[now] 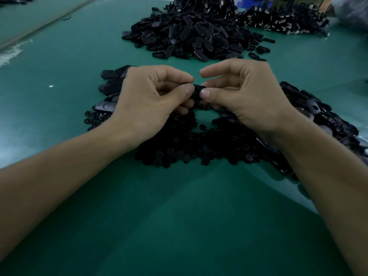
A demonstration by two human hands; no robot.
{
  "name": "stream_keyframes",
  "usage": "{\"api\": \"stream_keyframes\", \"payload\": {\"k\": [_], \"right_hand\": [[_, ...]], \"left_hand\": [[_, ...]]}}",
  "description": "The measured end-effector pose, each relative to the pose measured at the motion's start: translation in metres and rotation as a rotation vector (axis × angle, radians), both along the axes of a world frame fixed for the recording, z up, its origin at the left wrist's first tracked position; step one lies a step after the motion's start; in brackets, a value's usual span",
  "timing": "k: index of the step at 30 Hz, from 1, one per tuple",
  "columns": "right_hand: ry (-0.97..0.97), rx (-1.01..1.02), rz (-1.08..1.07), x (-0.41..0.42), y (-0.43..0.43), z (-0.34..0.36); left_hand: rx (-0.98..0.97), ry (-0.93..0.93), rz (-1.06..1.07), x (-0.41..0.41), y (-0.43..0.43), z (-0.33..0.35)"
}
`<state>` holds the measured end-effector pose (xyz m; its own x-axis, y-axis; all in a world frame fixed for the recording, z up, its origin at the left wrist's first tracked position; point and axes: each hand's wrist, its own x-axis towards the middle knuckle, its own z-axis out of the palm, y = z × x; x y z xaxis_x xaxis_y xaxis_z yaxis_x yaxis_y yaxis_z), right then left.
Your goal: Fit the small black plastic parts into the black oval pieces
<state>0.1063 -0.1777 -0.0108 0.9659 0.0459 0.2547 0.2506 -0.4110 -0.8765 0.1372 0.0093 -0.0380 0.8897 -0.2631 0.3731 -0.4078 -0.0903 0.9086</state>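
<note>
Between the two hands, above the desk (179, 216): one held black piece (197, 92), lifted off the heaps, with both thumbs meeting on it. It is too dark to confirm whether a small part is already seated in it.
Left hand (151, 96): thumb and forefinger pinch the left end of the held black piece; the other fingers are curled beneath.
Right hand (247, 96): the thumb tip presses on the right end and the lower fingers are curled beneath it. The forefinger is lifted and does not touch the piece.
Long axis: runs left to right, from one hand to the other, roughly level.
Nearer hand: neither. The piece sits on the midline and touches both hands.
Small black parts (189, 150): heaped on the desk directly under the hands and on the person's side of them. A bare patch of desk shows just below the held black piece.
Black oval pieces (111, 90): loose stock lies just left of the left hand, and more lies beyond the right wrist.
Far heap (189, 34): bulk stock at the back, well apart from the hands.
Step in hand (judgement): pressing a part home.
Next move (judgement): thumb force should act across the long axis, against the fingers underneath.
Risk (judgement): uneven thumb pressure may tilt the piece or let it drop into the heap.
</note>
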Motion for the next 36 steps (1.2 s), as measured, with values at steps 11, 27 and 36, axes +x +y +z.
{"api": "stream_keyframes", "payload": {"k": [11,27,36], "right_hand": [[0.044,0.052,-0.030,-0.001,0.002,-0.001],[-0.065,-0.075,-0.060,-0.001,0.006,-0.001],[-0.022,-0.748,-0.117,-0.002,0.006,-0.008]], "left_hand": [[-0.137,0.090,-0.039,0.000,0.000,0.002],[-0.094,-0.085,0.000,-0.002,0.001,0.001],[-0.163,-0.044,0.031,0.001,0.000,0.000]]}}
